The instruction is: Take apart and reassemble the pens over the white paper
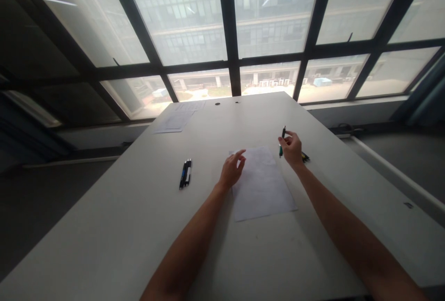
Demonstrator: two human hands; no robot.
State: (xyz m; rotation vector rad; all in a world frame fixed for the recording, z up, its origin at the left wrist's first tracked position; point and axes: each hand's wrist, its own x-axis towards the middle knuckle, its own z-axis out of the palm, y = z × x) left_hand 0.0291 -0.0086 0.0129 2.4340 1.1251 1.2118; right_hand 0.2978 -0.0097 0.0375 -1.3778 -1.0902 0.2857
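My right hand (292, 147) is closed around a dark pen (282, 134) with a green lower part, held nearly upright just past the right top corner of a white sheet of paper (262, 187). My left hand (232, 169) hovers over the sheet's left edge, fingers loosely apart and the index finger stretched out, holding nothing. More pens (305, 156) lie on the table right behind my right hand.
A long white table (139, 227) runs toward large windows. Several pens (185, 173) lie together at the left. More sheets of paper (177, 119) rest at the far left corner. Two small dark round spots (218, 103) sit by the far edge.
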